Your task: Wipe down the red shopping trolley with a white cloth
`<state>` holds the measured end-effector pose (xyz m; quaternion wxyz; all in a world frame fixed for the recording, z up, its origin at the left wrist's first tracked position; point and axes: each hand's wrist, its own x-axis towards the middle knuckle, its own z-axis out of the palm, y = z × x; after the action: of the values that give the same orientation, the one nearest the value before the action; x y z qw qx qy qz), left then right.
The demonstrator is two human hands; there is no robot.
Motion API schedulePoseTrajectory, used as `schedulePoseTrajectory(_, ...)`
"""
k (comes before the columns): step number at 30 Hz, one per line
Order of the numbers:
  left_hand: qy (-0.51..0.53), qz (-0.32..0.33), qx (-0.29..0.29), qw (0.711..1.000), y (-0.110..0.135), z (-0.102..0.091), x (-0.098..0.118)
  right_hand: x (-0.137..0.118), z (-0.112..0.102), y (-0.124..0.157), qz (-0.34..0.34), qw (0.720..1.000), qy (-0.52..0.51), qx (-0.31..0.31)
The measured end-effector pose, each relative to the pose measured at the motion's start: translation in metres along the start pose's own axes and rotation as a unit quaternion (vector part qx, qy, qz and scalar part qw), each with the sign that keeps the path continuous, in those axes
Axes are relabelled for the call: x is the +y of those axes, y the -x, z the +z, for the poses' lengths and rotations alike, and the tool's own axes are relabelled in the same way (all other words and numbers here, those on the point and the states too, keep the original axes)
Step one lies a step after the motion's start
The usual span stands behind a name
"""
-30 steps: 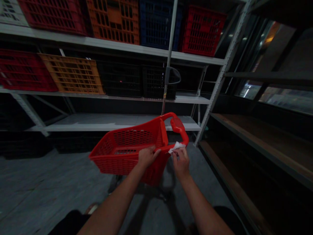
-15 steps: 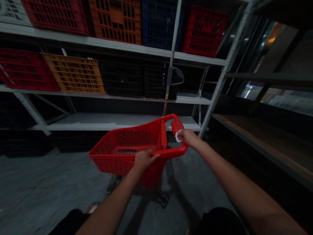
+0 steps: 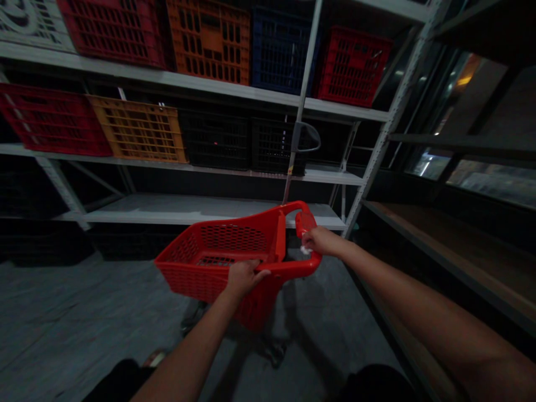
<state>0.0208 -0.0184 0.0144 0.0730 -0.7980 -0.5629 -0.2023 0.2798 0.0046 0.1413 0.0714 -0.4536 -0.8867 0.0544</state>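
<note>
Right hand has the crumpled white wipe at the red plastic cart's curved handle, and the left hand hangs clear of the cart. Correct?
Not the left hand: the head view shows it on the side rim of the red plastic cart. The right hand has the crumpled white wipe at the curved handle.

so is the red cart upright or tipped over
Upright: the cart opens upward, with its wheels below it at the floor.

Head view, single: worn on the head, facing forward and steeply down; red cart (image 3: 196, 277) near, at centre; metal shelving (image 3: 201, 206) farther, beyond; wooden shelf (image 3: 439, 234) along right side.
</note>
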Motion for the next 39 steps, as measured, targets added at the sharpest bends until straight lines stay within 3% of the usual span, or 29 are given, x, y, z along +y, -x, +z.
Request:
schedulePoseTrajectory(4, 0.009, 0.010, 0.012, 1.000, 0.003, 0.002, -0.009, -0.010, -0.001, 0.010, -0.028, 0.994, -0.101, -0.038)
schedulePoseTrajectory(7, 0.013, 0.017, 0.010, 1.000, 0.003, 0.002, -0.014, -0.005, 0.005, 0.005, -0.009, 0.995, -0.088, 0.043)
schedulePoseTrajectory(10, 0.014, 0.020, 0.010, 1.000, 0.001, 0.000, -0.017, 0.004, 0.020, 0.003, 0.000, 0.978, -0.093, 0.185)
schedulePoseTrajectory(12, 0.016, 0.021, 0.013, 1.000, 0.001, 0.000, -0.019, 0.002, 0.036, 0.010, 0.023, 0.943, -0.135, 0.303)
schedulePoseTrajectory(14, 0.019, 0.023, 0.016, 0.999, 0.001, 0.001, -0.021, -0.010, 0.058, 0.023, 0.074, 0.887, -0.198, 0.411)
schedulePoseTrajectory(18, 0.029, 0.032, 0.017, 0.999, 0.003, 0.000, -0.027, -0.062, 0.105, 0.051, 0.148, 0.781, -0.306, 0.523)
schedulePoseTrajectory(22, 0.045, 0.048, 0.014, 0.998, 0.004, -0.003, -0.031, -0.099, 0.127, 0.054, 0.125, 0.750, -0.335, 0.557)
schedulePoseTrajectory(26, 0.064, 0.067, 0.007, 0.996, 0.004, -0.005, -0.032, -0.077, 0.118, 0.037, 0.185, 0.678, -0.388, 0.597)
schedulePoseTrajectory(30, 0.076, 0.069, 0.010, 0.995, 0.004, -0.004, -0.034, -0.066, 0.117, 0.026, 0.254, 0.640, -0.476, 0.547)
schedulePoseTrajectory(33, 0.080, 0.068, 0.013, 0.994, 0.005, -0.003, -0.039, -0.092, 0.134, 0.031, 0.260, 0.633, -0.509, 0.522)
schedulePoseTrajectory(36, 0.085, 0.066, 0.016, 0.994, 0.007, -0.004, -0.046, -0.113, 0.148, 0.039, 0.246, 0.653, -0.508, 0.505)
schedulePoseTrajectory(39, 0.091, 0.070, 0.014, 0.993, 0.008, -0.007, -0.051, -0.100, 0.140, 0.036, 0.239, 0.675, -0.480, 0.506)
